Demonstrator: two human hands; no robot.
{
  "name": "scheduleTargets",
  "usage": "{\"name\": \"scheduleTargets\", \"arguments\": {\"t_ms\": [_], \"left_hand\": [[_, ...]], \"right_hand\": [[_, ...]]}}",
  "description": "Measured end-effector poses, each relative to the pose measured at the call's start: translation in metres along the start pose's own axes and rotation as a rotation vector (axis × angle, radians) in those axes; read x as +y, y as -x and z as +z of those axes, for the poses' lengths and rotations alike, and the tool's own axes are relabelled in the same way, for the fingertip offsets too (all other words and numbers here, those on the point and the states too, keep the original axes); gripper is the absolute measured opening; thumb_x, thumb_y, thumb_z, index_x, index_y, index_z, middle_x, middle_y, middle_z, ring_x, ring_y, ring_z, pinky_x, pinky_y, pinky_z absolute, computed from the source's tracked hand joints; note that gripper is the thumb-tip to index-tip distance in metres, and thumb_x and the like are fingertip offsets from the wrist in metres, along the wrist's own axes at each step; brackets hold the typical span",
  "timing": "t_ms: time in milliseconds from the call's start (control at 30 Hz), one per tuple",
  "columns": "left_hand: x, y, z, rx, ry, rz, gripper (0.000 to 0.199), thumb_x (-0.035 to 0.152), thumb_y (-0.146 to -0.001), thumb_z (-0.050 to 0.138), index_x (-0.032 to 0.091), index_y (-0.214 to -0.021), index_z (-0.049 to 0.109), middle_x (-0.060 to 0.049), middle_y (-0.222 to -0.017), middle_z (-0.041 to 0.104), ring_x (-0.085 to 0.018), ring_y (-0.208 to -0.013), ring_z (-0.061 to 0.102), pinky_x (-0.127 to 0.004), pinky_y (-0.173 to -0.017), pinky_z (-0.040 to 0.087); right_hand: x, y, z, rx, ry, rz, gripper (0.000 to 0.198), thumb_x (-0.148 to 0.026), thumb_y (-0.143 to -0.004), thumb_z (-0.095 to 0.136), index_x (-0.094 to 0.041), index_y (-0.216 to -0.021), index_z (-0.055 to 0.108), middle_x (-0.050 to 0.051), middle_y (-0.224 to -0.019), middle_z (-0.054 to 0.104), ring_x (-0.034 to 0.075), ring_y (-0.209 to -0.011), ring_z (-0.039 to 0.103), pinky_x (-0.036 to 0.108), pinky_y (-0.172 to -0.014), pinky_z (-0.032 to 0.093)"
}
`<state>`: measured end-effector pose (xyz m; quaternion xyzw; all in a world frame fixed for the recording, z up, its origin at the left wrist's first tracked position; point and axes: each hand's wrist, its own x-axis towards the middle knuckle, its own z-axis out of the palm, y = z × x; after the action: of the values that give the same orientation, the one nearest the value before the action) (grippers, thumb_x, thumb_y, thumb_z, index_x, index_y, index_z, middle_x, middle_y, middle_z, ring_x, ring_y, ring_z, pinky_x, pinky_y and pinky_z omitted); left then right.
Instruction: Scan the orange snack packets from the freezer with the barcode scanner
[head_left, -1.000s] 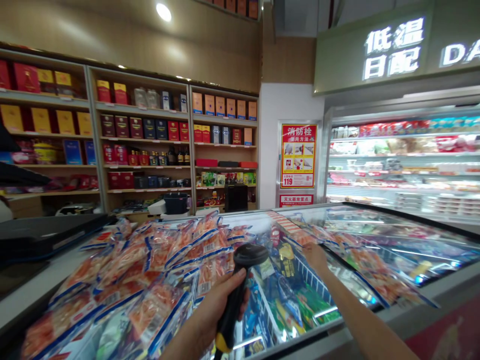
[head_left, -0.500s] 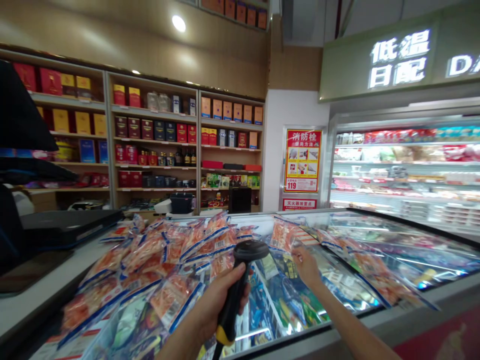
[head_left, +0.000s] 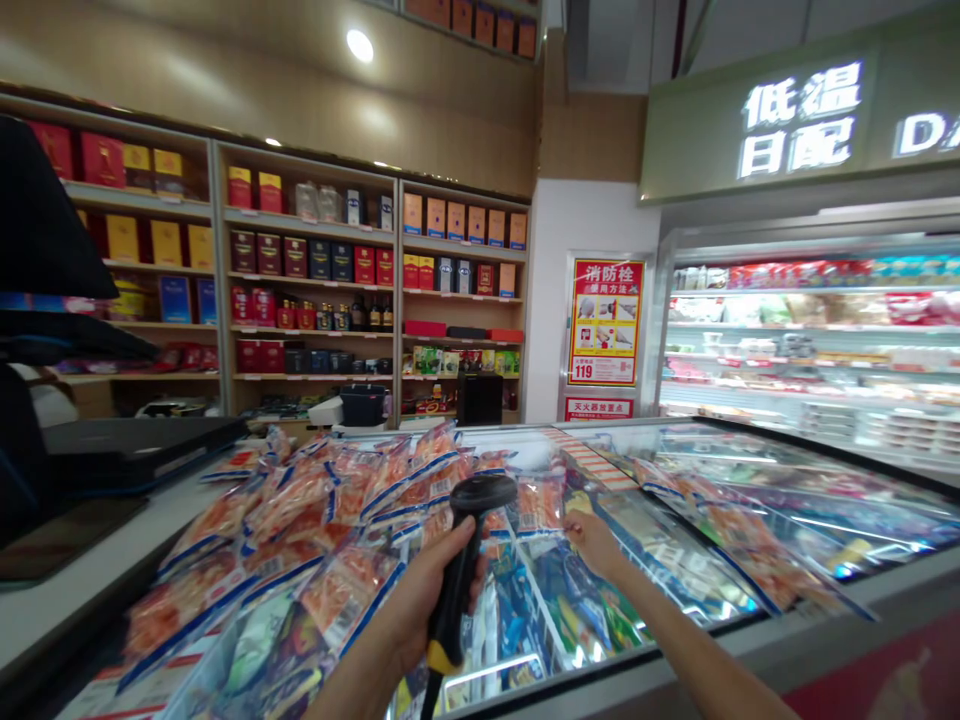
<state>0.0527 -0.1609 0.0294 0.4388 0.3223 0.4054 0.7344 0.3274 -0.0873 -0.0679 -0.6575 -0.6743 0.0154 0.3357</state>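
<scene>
Head view: I see the person's left hand (head_left: 420, 600) at near centre, its fingers wrapped round the handle of a black scanner (head_left: 457, 570) with a yellow band low on the grip. The scanner stands tilted a little, head up, with a cable leaving its lower end. To its right, I have the right hand (head_left: 598, 548) reaching in with its fingers drawn narrow, holding a clear packet (head_left: 540, 500) by the right edge. That packet has orange contents and a blue lower border, and sits just right of the scanner's head, over the glass-topped freezer (head_left: 585, 665).

On the left I see a heap of similar packets (head_left: 300, 515), overlapping and lying at various angles. More packets, in a loose row (head_left: 720, 530), lie on the glass to the right. Under the glass between, I make out coloured bags (head_left: 592, 610) beside white wire. At far left a black unit (head_left: 142, 455) rests on a pale counter (head_left: 45, 622). Beyond the freezer I have tall shelves (head_left: 397, 300) of boxes, a red poster (head_left: 605, 322) and, far right, a lit display case (head_left: 750, 212).
</scene>
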Motion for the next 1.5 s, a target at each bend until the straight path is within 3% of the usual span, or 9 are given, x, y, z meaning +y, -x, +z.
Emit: {"name": "scheduleTargets", "arguments": {"t_ms": [267,433,600,733,933,1133,1333,1500], "left_hand": [[0.0,-0.004,-0.002,0.056,-0.006,0.019,0.034,0.042,-0.068,0.05,0.014,-0.087,0.052,0.003,-0.049,0.05,-0.006,-0.038,0.043,-0.017,-0.037,0.031],[-0.003,-0.014,-0.001,0.045,-0.018,0.0,0.034,0.043,-0.067,0.051,0.015,-0.086,0.052,0.004,-0.048,0.05,-0.007,-0.037,0.043,-0.018,-0.036,0.032],[-0.01,-0.027,0.015,0.016,-0.035,-0.042,0.032,0.042,-0.067,0.051,0.015,-0.082,0.052,0.003,-0.048,0.051,-0.006,-0.037,0.043,-0.017,-0.036,0.032],[-0.019,-0.039,0.037,-0.019,-0.046,-0.058,0.03,0.041,-0.067,0.051,0.014,-0.08,0.053,0.002,-0.047,0.051,-0.006,-0.037,0.043,-0.016,-0.036,0.032],[-0.03,-0.063,0.06,-0.021,-0.081,-0.102,0.028,0.04,-0.067,0.052,0.014,-0.078,0.051,0.002,-0.046,0.05,-0.006,-0.037,0.042,-0.016,-0.036,0.032],[-0.04,-0.082,0.058,0.01,-0.107,-0.114,0.028,0.041,-0.067,0.051,0.014,-0.062,0.05,0.001,-0.048,0.05,-0.006,-0.037,0.042,-0.017,-0.036,0.032],[-0.043,-0.092,0.056,0.053,-0.125,-0.135,0.029,0.042,-0.067,0.051,0.014,-0.06,0.051,0.001,-0.048,0.051,-0.006,-0.037,0.042,-0.017,-0.035,0.031],[-0.039,-0.086,0.058,0.041,-0.122,-0.133,0.029,0.042,-0.068,0.05,0.013,-0.061,0.051,0.001,-0.049,0.052,-0.006,-0.038,0.043,-0.017,-0.036,0.033]], "right_hand": [[-0.031,-0.043,0.019,-0.131,0.103,-0.026,0.021,-0.01,-0.063,0.039,-0.017,-0.069,0.058,0.002,-0.07,0.062,0.011,-0.068,0.053,0.018,-0.06,0.033],[-0.031,-0.058,0.025,-0.134,0.125,0.012,0.023,-0.01,-0.065,0.039,-0.018,-0.072,0.059,0.002,-0.072,0.062,0.013,-0.069,0.054,0.02,-0.06,0.034],[-0.005,-0.049,0.016,-0.071,0.087,0.06,0.022,-0.022,-0.067,0.044,-0.018,-0.081,0.06,0.002,-0.077,0.063,0.013,-0.072,0.055,0.02,-0.065,0.037],[0.036,-0.036,-0.012,0.075,0.121,0.15,0.027,-0.027,-0.067,0.045,-0.016,-0.088,0.058,0.004,-0.085,0.062,0.014,-0.077,0.055,0.023,-0.07,0.038],[0.105,-0.03,-0.064,0.24,0.449,0.352,0.026,-0.021,-0.071,0.042,-0.017,-0.092,0.056,0.007,-0.094,0.058,0.018,-0.089,0.05,0.026,-0.075,0.035],[0.142,-0.044,-0.079,0.221,0.769,0.358,0.032,-0.015,-0.074,0.037,-0.024,-0.102,0.051,0.008,-0.098,0.053,0.021,-0.095,0.045,0.033,-0.074,0.034],[0.16,-0.058,-0.078,0.085,0.897,0.234,0.034,-0.009,-0.076,0.031,-0.019,-0.099,0.054,0.012,-0.094,0.052,0.024,-0.091,0.046,0.037,-0.075,0.031],[0.121,-0.041,-0.08,0.048,0.863,0.143,0.029,-0.013,-0.076,0.034,-0.019,-0.09,0.058,0.011,-0.095,0.053,0.022,-0.091,0.046,0.036,-0.076,0.03]]}}
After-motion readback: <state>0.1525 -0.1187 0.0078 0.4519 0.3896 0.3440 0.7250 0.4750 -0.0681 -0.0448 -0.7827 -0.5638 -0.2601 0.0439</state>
